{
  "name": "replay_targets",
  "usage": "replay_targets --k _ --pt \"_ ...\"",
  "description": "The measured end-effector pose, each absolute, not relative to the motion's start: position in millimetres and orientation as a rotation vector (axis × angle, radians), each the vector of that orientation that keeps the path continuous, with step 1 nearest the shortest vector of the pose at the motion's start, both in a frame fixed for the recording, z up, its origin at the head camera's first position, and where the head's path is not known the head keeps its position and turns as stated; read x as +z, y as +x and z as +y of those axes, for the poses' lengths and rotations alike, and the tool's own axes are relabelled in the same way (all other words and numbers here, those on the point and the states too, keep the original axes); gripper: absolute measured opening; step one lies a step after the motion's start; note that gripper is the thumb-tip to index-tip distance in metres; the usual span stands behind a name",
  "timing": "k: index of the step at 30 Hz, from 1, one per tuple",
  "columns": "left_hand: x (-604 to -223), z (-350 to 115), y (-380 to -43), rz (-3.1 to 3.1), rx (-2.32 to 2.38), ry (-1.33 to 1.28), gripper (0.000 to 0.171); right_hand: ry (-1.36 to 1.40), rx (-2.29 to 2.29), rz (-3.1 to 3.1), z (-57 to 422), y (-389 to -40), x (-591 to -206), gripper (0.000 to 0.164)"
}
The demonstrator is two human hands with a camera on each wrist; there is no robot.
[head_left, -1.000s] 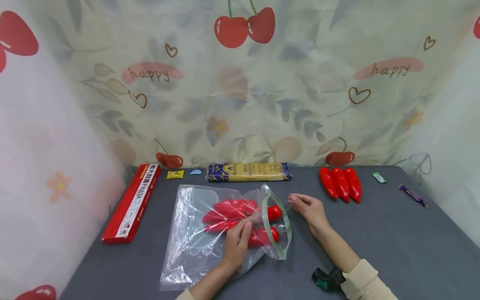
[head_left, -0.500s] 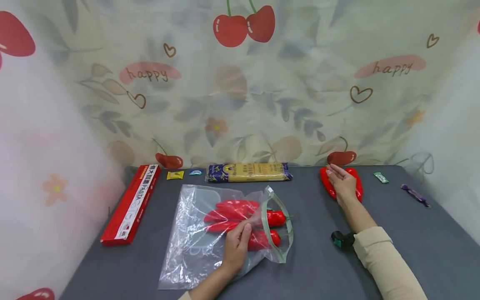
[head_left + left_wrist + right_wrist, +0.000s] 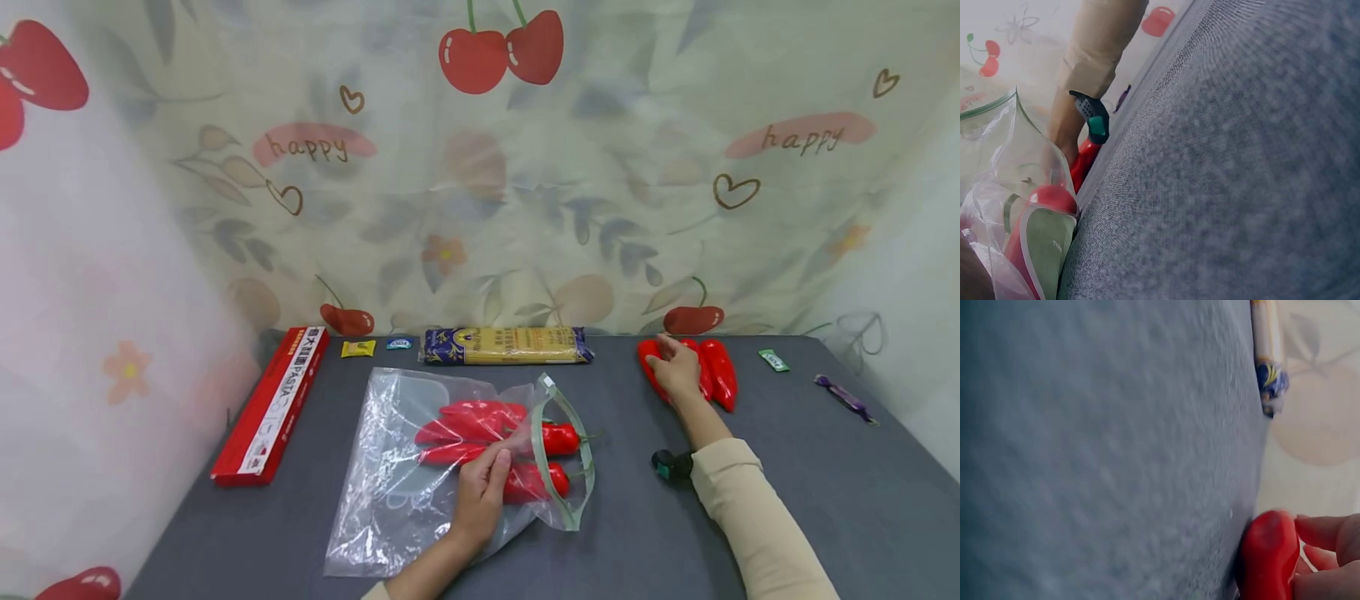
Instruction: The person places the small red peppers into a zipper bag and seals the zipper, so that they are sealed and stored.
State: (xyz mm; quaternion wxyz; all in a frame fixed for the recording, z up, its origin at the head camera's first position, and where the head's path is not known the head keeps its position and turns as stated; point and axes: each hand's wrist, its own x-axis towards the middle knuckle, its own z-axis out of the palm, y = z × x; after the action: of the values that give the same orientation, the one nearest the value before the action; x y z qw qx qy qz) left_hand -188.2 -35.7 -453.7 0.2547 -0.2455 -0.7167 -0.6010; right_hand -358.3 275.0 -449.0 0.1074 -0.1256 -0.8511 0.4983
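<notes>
In the head view, my left hand (image 3: 480,493) grips a clear zip bag (image 3: 405,533) from its near side, thumb on top. The bag lies flat with its green-edged mouth standing open to the right. Several red peppers (image 3: 480,421) lie inside, two stem ends showing at the mouth. My right hand (image 3: 678,371) is at the leftmost of three loose red peppers at the back right, thumb and fingers about it. The right wrist view has its fingertips against that red pepper (image 3: 1269,562); part of the pepper is cut off by the frame.
A red pasta box (image 3: 272,408) lies at the left. Along the back are a yellow packet (image 3: 358,348), a blue packet (image 3: 399,343) and a pasta pack (image 3: 506,345). A green packet (image 3: 773,360) and a purple-wrapped candy (image 3: 845,399) lie at the right.
My right hand has moved from the bag's mouth to the loose peppers at the back right and come down onto the leftmost one. My left hand keeps its hold on the bag.
</notes>
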Motion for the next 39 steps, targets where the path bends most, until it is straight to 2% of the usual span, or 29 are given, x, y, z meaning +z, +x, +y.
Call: replay_targets --k 9,12,15,17,19,21,22,27,32,37,39 --pt "-454 -34 -188 -1.944 -1.605 -0.657 0.023 -0.262 1.411 -2.78 266 -349 -449 0.061" --pt "-454 -34 -188 -1.934 -1.591 -0.668 0.023 -0.328 1.583 -2.701 259 -338 -443 0.065" --pt "-454 -34 -188 -1.928 -1.599 -0.689 0.023 -0.427 1.946 -2.454 250 -320 -433 0.067" --pt "-454 -33 -188 -1.927 -1.615 -0.69 0.023 -0.473 2.225 -2.181 241 -306 -427 0.062" --pt "-453 -34 -188 -1.928 -1.628 -0.686 0.023 -0.472 2.45 -1.92 230 -294 -423 0.05" --pt "-453 -34 -188 -1.929 -1.601 -0.684 0.023 -0.456 2.583 -1.712 218 -284 -423 0.038" --pt "-453 -34 -188 -1.932 -1.603 -0.68 0.023 -0.445 2.602 -1.655 212 -280 -423 0.038" --pt "-453 -35 -189 -1.942 -1.61 -0.678 0.023 -0.398 2.517 -1.647 186 -271 -434 0.043" --pt "-451 -35 -188 -1.94 -1.577 -0.702 0.024 -0.354 2.384 -1.736 178 -267 -444 0.028" --pt "-451 -35 -187 -1.959 -1.624 -0.695 0.025 -0.318 2.349 -1.682 180 -265 -447 0.005" --pt "-451 -35 -187 -1.966 -1.613 -0.69 0.025 -0.312 2.337 -1.705 179 -263 -448 0.011"
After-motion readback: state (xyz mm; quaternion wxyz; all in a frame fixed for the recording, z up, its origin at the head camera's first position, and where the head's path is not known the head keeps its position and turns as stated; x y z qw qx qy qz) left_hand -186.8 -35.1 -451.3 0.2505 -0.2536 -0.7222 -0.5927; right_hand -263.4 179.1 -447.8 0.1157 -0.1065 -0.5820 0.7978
